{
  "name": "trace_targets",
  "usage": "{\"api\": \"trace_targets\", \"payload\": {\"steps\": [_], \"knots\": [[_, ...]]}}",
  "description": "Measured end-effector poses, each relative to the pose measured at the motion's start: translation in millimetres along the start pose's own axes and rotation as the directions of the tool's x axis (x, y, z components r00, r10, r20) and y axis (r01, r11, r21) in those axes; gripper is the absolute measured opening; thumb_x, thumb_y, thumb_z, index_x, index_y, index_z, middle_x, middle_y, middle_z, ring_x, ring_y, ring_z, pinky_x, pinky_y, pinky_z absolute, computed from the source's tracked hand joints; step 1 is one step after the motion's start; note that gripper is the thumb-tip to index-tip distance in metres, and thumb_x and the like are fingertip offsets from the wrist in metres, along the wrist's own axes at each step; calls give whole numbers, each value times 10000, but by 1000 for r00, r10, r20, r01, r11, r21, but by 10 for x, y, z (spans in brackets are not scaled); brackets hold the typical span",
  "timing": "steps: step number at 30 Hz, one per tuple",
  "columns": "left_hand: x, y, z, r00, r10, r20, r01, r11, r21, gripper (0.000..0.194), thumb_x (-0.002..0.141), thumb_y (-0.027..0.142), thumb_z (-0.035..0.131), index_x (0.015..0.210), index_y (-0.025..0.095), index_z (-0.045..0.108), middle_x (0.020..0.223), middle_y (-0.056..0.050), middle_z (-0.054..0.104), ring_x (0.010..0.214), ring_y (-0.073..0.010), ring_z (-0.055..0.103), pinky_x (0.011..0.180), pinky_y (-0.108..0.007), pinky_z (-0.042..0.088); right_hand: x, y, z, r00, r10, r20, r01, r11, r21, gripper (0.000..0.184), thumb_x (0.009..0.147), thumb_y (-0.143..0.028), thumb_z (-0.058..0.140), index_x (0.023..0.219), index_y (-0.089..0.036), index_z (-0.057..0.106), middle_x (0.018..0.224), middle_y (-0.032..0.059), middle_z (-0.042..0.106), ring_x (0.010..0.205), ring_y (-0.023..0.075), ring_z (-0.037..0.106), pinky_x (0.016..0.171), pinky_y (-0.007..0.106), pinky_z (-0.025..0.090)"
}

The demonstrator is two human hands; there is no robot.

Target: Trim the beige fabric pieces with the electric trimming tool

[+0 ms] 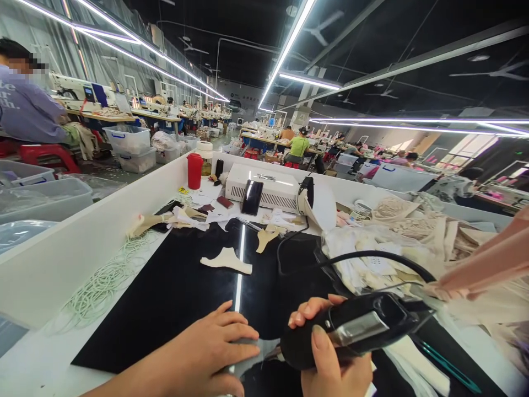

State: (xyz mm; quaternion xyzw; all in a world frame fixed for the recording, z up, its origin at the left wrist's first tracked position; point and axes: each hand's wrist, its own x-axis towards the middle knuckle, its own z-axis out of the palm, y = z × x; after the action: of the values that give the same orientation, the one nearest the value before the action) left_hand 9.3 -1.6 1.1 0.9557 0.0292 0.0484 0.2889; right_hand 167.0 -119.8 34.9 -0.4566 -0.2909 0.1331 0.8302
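Clamping black handheld tool in right hand; steadying translucent piece on black board with loosely spread left hand; possibly risking fingertip injury through tool slip.

Your view is bright under long white ceiling tubes, one glaring as a streak on the glossy black board, with daylight from windows at right and stretched, softly blurred edges.
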Motion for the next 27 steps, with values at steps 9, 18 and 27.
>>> {"api": "trace_targets", "payload": {"steps": [9,18,27], "knots": [[4,6,-5,999,-23,41,24,1000,-8,577,929,423,785,1459,347,568,1490,-19,605,1403,-295,506,1286,-574,179,99,41,-129,999,-33,20,34,999,-34,287,923,-308,754,1162,-289,597,857,-23,624,742,147,610,683,306,572],[-3,-37,8,1000,-6,20,7,999,-48,571,946,451,760,1471,366,553,1496,-22,599,1411,-301,492,1287,-582,156,241,121,-355,993,-118,30,119,991,-55,295,913,-252,753,1172,-282,613,872,-16,645,746,158,634,685,330,600],[-12,16,-48,1000,-21,-2,21,995,-100,557,976,392,735,1494,385,532,1508,-33,593,1411,-293,510,1280,-576,182,207,88,-247,998,-50,-47,47,997,-67,325,897,-327,786,1154,-269,596,873,-30,643,744,142,624,700,296,573]]}}
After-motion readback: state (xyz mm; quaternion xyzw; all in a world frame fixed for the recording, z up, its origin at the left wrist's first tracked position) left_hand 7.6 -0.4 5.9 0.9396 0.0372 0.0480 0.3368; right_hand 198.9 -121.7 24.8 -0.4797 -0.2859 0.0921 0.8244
